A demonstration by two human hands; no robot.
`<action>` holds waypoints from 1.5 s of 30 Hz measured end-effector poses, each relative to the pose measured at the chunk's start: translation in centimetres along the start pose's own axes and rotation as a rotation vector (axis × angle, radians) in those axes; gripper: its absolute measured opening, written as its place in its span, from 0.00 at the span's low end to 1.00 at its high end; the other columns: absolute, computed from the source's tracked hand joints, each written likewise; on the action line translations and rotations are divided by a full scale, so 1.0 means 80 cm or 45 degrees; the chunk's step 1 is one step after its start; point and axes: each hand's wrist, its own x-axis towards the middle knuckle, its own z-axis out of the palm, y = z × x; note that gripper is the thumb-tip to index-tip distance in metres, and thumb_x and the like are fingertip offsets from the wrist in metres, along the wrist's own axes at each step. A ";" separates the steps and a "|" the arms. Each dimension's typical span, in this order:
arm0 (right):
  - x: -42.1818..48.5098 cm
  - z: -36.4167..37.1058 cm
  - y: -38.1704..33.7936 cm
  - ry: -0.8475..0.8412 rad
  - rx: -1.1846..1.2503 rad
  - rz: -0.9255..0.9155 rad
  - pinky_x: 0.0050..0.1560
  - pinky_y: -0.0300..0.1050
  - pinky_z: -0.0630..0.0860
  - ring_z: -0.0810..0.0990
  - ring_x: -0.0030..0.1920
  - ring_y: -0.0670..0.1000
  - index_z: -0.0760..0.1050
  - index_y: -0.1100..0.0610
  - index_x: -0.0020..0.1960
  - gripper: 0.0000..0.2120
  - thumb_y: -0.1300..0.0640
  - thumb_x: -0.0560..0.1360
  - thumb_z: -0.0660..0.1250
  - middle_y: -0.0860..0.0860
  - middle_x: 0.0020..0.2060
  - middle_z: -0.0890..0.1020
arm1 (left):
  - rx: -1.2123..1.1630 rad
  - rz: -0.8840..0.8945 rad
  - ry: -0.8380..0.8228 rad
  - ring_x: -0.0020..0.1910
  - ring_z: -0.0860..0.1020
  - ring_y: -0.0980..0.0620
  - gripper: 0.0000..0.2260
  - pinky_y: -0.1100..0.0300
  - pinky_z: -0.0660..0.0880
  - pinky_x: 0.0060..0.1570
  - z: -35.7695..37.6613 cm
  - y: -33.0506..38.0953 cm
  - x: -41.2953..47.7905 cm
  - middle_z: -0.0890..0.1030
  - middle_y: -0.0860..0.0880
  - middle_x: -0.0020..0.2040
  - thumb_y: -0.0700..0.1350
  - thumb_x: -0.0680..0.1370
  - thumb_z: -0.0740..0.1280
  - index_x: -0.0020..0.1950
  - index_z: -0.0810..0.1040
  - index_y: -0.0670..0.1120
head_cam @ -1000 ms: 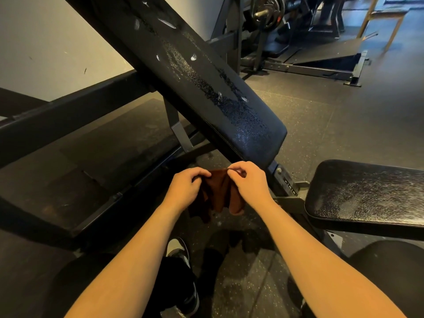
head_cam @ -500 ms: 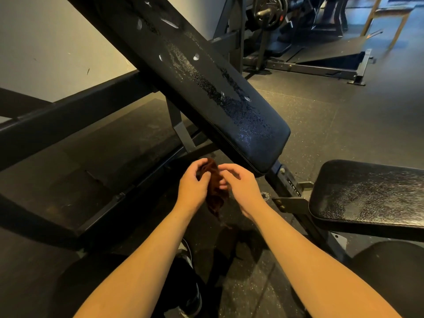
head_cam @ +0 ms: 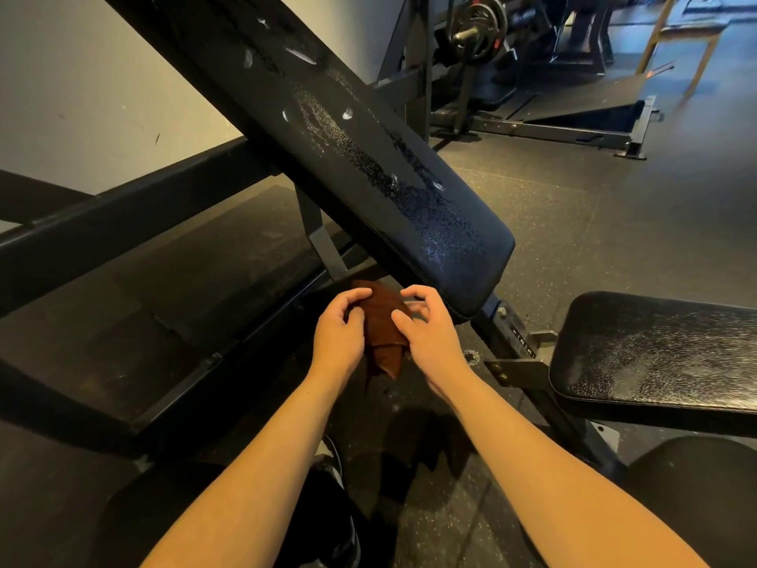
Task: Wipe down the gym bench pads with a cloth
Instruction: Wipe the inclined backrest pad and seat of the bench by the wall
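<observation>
A small brown cloth, folded into a bundle, hangs between my two hands just below the lower end of the inclined black back pad. My left hand grips the cloth's left side with curled fingers. My right hand touches its right side, thumb against the cloth and fingers curled loosely above it. The back pad shows wet droplets and several small tears. The flat black seat pad lies to the right, apart from both hands, and also glistens with droplets.
The bench's black steel frame joins the two pads. A heavy black beam crosses on the left. A barbell plate and another machine stand at the back. My shoe rests on the rubber floor.
The spread cloth has been gathered into a narrow folded bundle. Both hands have shifted slightly left and closer together under the back pad's lower end.
</observation>
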 end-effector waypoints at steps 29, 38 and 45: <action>0.102 -0.039 -0.038 0.369 -0.484 -0.284 0.60 0.43 0.72 0.75 0.59 0.46 0.78 0.49 0.60 0.11 0.57 0.83 0.60 0.46 0.57 0.79 | 0.722 0.579 0.056 0.65 0.64 0.49 0.15 0.59 0.68 0.58 0.090 0.027 0.076 0.65 0.50 0.71 0.50 0.84 0.62 0.70 0.76 0.53; 0.116 -0.042 -0.033 0.351 -0.487 -0.258 0.54 0.31 0.66 0.75 0.58 0.43 0.78 0.49 0.62 0.12 0.57 0.83 0.60 0.46 0.57 0.77 | 0.898 0.644 0.292 0.64 0.65 0.46 0.16 0.53 0.73 0.58 0.076 0.053 0.115 0.67 0.47 0.73 0.46 0.83 0.62 0.70 0.77 0.47; 0.120 -0.059 -0.024 0.452 -0.039 -0.071 0.59 0.43 0.76 0.79 0.56 0.45 0.80 0.49 0.58 0.10 0.58 0.83 0.61 0.45 0.53 0.82 | 1.255 0.883 0.199 0.63 0.68 0.44 0.17 0.47 0.75 0.57 0.116 0.026 0.090 0.76 0.47 0.68 0.50 0.81 0.61 0.67 0.78 0.47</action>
